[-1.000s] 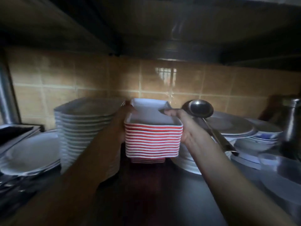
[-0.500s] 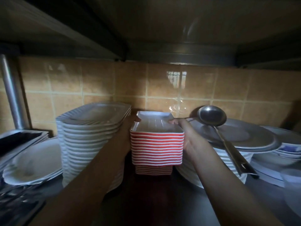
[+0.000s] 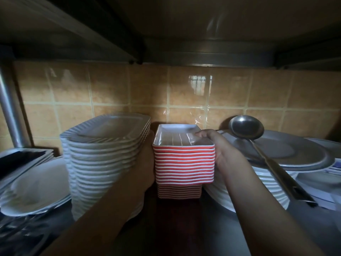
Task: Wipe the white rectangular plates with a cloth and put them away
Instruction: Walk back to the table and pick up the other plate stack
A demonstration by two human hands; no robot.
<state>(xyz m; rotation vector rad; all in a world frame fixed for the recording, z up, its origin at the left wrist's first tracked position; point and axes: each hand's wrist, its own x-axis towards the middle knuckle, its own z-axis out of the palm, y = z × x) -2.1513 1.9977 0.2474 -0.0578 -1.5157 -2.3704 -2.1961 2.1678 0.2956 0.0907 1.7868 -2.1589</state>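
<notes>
A tall pile of white plates (image 3: 103, 163) stands on the left. Your left hand (image 3: 145, 167) presses the left side of the red-striped stack of rectangular plates (image 3: 184, 163), which sits on a smaller red pile (image 3: 179, 191). Its fingers are hidden, so I cannot tell how they lie. Your right hand (image 3: 223, 156) grips the right side, thumb over the rim. A ladle (image 3: 247, 129) lies beside it.

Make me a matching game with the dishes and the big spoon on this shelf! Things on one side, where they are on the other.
Things:
1. ladle
2. red-striped stack
3. tall white stack
4. oval white plate

Places:
A. between the left hand and the right hand
B. far left, low down
C. lying across the grey round plate
D. just left of the left hand

Pairs: 1-C, 2-A, 3-D, 4-B
</notes>
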